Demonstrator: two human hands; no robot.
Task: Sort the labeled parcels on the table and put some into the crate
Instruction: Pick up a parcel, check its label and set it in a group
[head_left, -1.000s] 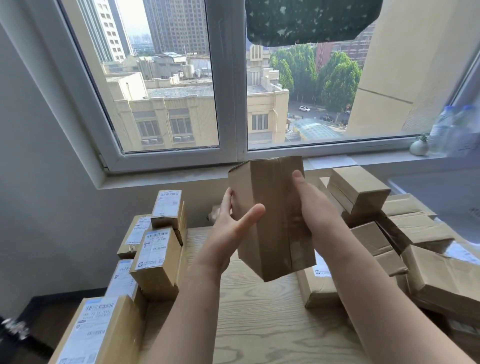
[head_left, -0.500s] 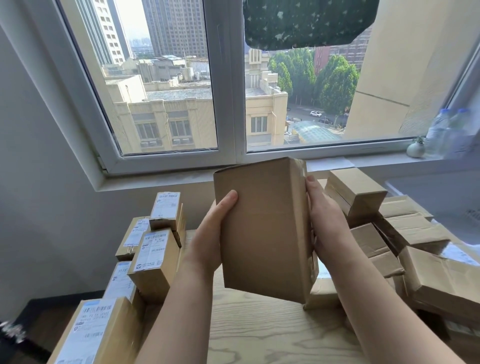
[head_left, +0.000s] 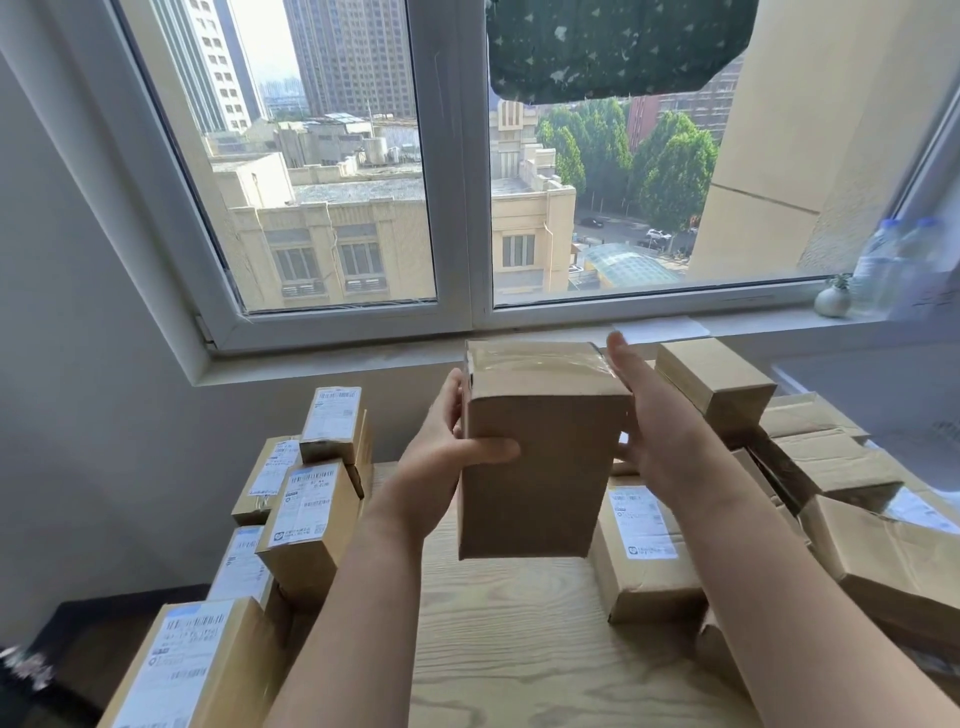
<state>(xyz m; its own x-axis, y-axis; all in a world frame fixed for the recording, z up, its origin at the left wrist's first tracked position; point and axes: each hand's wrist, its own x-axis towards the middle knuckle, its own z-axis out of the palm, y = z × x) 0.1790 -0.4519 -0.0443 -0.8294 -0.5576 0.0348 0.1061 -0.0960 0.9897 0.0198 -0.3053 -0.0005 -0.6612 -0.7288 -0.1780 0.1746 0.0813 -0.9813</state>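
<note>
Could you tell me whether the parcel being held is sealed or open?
Sealed, as far as shown: glossy tape covers the top of the parcel, and no flap is lifted.

I count five brown cardboard parcels with white labels (head_left: 311, 519) stacked at the worktop's (head_left: 519, 649) left, one plain brown cardboard box (head_left: 540, 467) raised mid-air, and at least five more brown parcels (head_left: 644, 551) at right. There are two clear plastic bottles (head_left: 878, 270) and one small white vase (head_left: 831, 301).
</note>
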